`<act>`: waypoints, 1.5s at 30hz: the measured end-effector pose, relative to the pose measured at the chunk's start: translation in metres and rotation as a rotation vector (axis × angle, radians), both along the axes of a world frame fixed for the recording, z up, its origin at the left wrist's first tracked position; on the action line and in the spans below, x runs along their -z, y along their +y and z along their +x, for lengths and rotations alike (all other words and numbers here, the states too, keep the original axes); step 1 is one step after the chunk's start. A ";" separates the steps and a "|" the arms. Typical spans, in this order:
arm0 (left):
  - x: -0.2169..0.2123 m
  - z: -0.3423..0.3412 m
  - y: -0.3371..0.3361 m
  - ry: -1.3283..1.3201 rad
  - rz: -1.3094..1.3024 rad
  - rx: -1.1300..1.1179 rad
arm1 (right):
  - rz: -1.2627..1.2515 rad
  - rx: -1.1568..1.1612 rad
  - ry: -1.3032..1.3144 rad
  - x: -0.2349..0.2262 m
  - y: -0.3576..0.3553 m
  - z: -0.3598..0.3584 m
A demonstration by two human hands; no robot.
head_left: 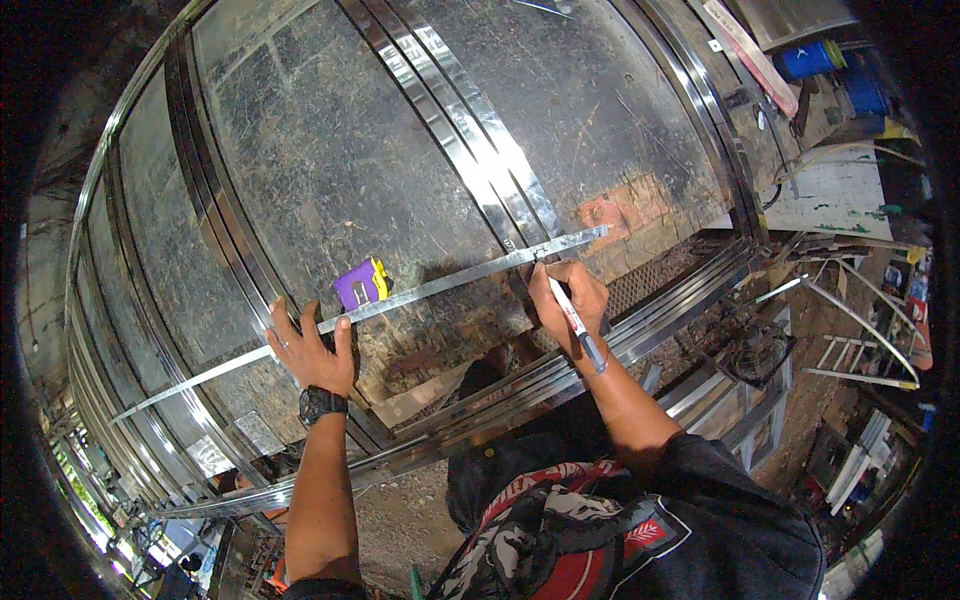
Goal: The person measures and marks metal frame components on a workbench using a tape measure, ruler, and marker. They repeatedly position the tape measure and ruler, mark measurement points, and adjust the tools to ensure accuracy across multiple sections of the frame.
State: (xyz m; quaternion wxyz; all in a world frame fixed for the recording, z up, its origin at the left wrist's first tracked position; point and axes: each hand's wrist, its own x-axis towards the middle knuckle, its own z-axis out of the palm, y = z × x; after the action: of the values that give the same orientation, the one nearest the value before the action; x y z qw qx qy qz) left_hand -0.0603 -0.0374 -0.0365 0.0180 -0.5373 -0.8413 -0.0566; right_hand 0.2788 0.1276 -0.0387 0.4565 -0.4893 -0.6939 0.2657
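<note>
A long, thin metal strip (450,277) lies slantwise across several shiny metal bars. My left hand (312,352), with a watch at the wrist and a ring on one finger, presses on the strip with its fingers spread. In my right hand (572,290) is a white marker pen (573,318), pinched like a writing tool. Its tip points at the bars' near ends, beside the strip; the fingers partly hide it. A purple and yellow tape measure (358,286) rests just beyond the strip, to the right of my left hand.
The bars (455,120) lie in groups on a dark, scratched worktop (300,130). More metal lengths (690,290) run along the near edge. At the far right are blue containers (808,60). Scrap and a metal frame (730,420) sit on the ground at right.
</note>
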 end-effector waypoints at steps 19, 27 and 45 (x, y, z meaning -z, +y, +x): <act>-0.002 0.000 0.001 -0.004 -0.003 0.003 | -0.022 -0.048 -0.047 0.003 -0.002 0.005; -0.003 0.001 0.001 -0.007 0.000 -0.002 | -0.043 -0.012 0.011 0.008 -0.003 0.006; 0.002 0.000 -0.001 -0.017 0.061 -0.011 | -0.276 0.276 0.077 -0.034 -0.016 0.068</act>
State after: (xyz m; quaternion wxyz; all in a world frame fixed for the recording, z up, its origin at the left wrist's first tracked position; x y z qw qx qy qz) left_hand -0.0600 -0.0385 -0.0390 0.0273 -0.5315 -0.8422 -0.0867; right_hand 0.3465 0.1120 -0.0051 0.4433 -0.6274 -0.5591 0.3117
